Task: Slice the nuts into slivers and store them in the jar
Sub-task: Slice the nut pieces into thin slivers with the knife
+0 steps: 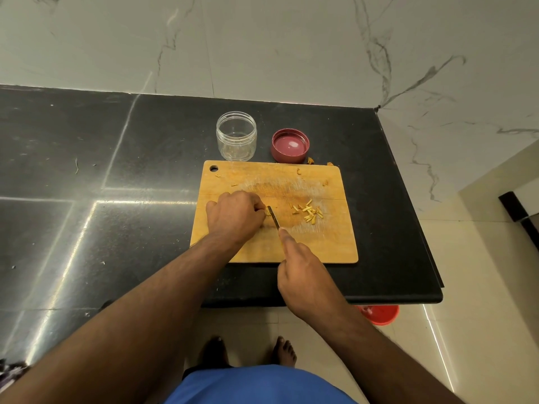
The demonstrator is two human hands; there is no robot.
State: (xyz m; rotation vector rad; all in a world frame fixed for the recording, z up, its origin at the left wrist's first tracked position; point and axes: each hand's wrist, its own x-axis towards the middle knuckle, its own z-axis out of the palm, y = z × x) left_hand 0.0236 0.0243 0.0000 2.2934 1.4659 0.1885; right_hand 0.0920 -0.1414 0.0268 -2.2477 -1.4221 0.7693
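1. In the head view, a wooden cutting board [291, 246] is lying on the dark desk [116, 199], near the desk's right end.
2. The left hand [233, 217] is resting on the left half of the board with its fingers curled down, and its fingertips are pinching a small piece of nut [267, 212] against the wood.
3. The right hand [303, 275] is gripping the handle of a knife [274, 218], with the index finger stretched along the top toward the blade; the handle itself is hidden inside the hand.
4. The knife's blade is pointing away from the person, and its tip is sitting right against the pinched nut.
5. A little heap of pale slivers [310, 212] is lying on the board to the right of the blade, apart from it, and a few stray bits are scattered nearer the far edge.
6. A clear jar [236, 137] is standing upright and uncapped on the desk, just beyond the board's far left corner.
7. Its red lid [290, 145] is lying upside down beside it, to the right.
8. Below the desk's edge, bare feet are showing on the tiled floor [408, 360], with a red bucket [379, 314] partly hidden under the desk.
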